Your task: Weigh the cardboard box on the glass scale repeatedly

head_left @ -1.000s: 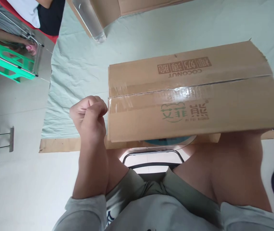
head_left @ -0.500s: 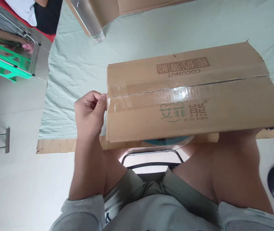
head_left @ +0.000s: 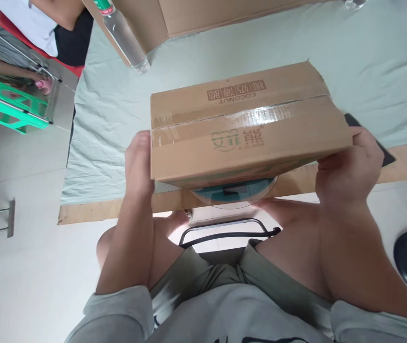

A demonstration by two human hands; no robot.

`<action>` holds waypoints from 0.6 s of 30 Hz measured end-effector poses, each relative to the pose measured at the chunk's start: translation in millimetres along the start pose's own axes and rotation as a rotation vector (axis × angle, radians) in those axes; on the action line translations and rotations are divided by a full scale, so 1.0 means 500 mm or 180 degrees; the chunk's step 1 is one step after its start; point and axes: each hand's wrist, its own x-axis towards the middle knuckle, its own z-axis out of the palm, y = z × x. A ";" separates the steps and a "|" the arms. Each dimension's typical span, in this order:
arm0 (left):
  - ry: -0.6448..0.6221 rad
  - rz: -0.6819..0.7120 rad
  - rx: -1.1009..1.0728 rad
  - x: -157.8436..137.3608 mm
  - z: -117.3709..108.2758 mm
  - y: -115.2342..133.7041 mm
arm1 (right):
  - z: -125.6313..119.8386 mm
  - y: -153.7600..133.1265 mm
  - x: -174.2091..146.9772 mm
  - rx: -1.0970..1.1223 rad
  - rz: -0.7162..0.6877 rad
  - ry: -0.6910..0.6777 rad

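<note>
A brown cardboard box point(head_left: 189, 157) with a taped seam and printed lettering is held between my two hands above the table's front edge. My left hand point(head_left: 138, 164) grips its left end, with the fingertips hidden behind the cardboard. At the right end, my right hand point(head_left: 351, 164) is closed on the lower corner, the thumb near the ragged edge. Beneath the box, partly covered by it, a round blue-green object point(head_left: 235, 191) with a clear rim and a dark rectangle shows at the table edge.
A clear bottle point(head_left: 126, 40) stands at the back left beside a cardboard panel point(head_left: 217, 16). Pale green cloth point(head_left: 106, 128) covers the table. A dark flat object point(head_left: 387, 155) lies by my right hand. A green stool point(head_left: 10, 102) and another person's arm point(head_left: 58, 12) are at left.
The box has moved away from me and tilted, so its near side now shows. My right hand, hidden before, has come into view at its right end.
</note>
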 end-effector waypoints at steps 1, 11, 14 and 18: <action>0.0129 0.0181 -0.0113 -0.018 0.009 -0.001 | 0.001 -0.007 -0.010 0.0098 0.0055 0.0000; -0.0376 0.0708 0.0107 -0.199 0.032 -0.014 | 0.017 -0.013 -0.124 0.0065 0.0202 -0.0910; -0.0648 0.0750 0.0124 -0.219 0.023 -0.026 | 0.013 -0.008 -0.142 -0.0115 0.0275 -0.1028; -0.0820 0.0732 0.0000 -0.234 0.029 -0.023 | 0.004 0.001 -0.149 -0.0264 0.0226 -0.1109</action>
